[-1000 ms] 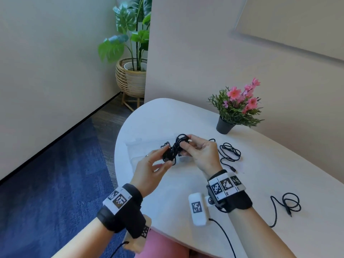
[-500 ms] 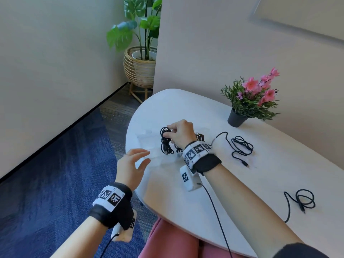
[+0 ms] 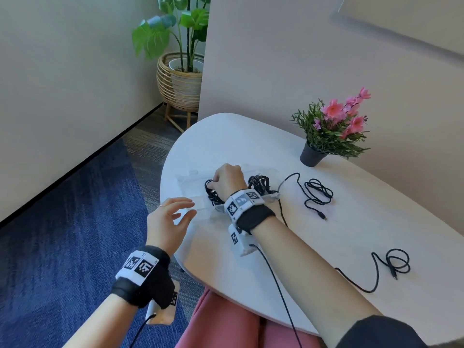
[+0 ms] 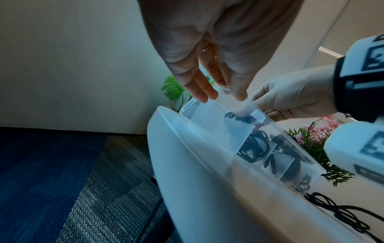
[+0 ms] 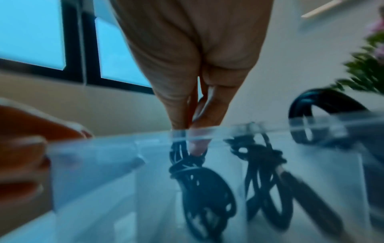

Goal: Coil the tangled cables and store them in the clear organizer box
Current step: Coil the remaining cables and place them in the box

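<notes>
A clear organizer box (image 3: pixel 187 188) lies on the white table (image 3: pixel 351 222). My right hand (image 3: pixel 214 184) reaches down into it and pinches a coiled black cable (image 3: pixel 210 194) in one compartment; the right wrist view shows the fingertips (image 5: pixel 195 148) on the coil's (image 5: pixel 199 180) top. More coiled cables (image 3: pixel 259 183) fill the compartments to the right. My left hand (image 3: pixel 189 209) is open, its straight fingers (image 4: pixel 204 93) touching the box's near rim (image 4: pixel 209 105).
Two loose black cables lie on the table, one (image 3: pixel 318 194) right of the box and one (image 3: pixel 398 262) near the front right. A potted pink flower (image 3: pixel 326 131) stands by the wall. The table edge (image 3: pixel 175 247) is just under my left hand.
My right hand carried the coiled cable from mid-air down into the box. My left hand let go of the coil and moved to the box's near rim.
</notes>
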A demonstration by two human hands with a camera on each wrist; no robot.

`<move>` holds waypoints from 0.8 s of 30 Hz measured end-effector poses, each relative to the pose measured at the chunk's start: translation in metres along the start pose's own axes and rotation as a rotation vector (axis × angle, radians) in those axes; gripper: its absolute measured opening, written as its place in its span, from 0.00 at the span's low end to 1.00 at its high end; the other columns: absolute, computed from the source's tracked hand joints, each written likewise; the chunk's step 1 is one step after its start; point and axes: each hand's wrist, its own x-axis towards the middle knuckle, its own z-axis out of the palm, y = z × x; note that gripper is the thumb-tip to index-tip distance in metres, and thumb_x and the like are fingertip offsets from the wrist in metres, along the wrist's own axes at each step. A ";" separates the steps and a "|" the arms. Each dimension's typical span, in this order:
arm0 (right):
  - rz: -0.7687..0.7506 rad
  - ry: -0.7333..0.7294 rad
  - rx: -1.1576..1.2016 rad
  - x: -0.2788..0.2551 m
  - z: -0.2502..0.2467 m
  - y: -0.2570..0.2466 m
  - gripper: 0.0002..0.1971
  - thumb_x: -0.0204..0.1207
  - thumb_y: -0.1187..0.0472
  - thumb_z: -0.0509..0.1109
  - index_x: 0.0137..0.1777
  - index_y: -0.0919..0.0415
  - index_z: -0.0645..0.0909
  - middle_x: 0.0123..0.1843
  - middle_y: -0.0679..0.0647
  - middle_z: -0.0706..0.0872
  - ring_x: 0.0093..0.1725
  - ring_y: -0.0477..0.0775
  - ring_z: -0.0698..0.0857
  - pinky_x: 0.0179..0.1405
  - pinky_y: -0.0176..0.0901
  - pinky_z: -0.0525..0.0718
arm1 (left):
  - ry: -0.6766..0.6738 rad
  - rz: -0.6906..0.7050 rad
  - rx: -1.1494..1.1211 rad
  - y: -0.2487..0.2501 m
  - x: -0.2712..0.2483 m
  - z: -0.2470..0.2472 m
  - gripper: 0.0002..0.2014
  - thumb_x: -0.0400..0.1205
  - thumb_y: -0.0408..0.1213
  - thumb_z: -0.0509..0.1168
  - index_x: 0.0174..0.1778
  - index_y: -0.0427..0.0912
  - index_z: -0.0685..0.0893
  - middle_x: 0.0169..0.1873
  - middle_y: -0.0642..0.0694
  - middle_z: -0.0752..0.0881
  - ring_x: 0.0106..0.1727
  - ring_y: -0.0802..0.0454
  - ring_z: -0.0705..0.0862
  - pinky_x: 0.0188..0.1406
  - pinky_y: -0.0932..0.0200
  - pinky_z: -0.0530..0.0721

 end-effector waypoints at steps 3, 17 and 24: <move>0.005 -0.008 -0.090 0.002 0.002 -0.006 0.09 0.72 0.67 0.74 0.34 0.70 0.80 0.37 0.62 0.83 0.37 0.63 0.85 0.40 0.50 0.88 | 0.011 0.010 0.014 0.003 -0.002 0.001 0.05 0.74 0.32 0.73 0.43 0.44 0.91 0.45 0.54 0.87 0.45 0.57 0.86 0.44 0.67 0.83; 0.069 0.061 -0.001 -0.017 -0.065 0.086 0.14 0.73 0.64 0.74 0.58 0.63 0.87 0.58 0.59 0.88 0.60 0.52 0.83 0.55 0.25 0.70 | -0.048 0.143 0.331 0.032 0.003 0.006 0.07 0.74 0.37 0.73 0.47 0.47 0.89 0.53 0.48 0.86 0.54 0.44 0.81 0.53 0.51 0.76; 0.066 0.107 0.051 -0.012 -0.036 0.088 0.09 0.76 0.63 0.71 0.52 0.67 0.87 0.51 0.61 0.89 0.55 0.59 0.86 0.59 0.43 0.83 | -0.371 0.091 0.469 0.054 0.027 0.019 0.11 0.78 0.43 0.68 0.54 0.48 0.86 0.60 0.48 0.82 0.61 0.46 0.80 0.61 0.48 0.77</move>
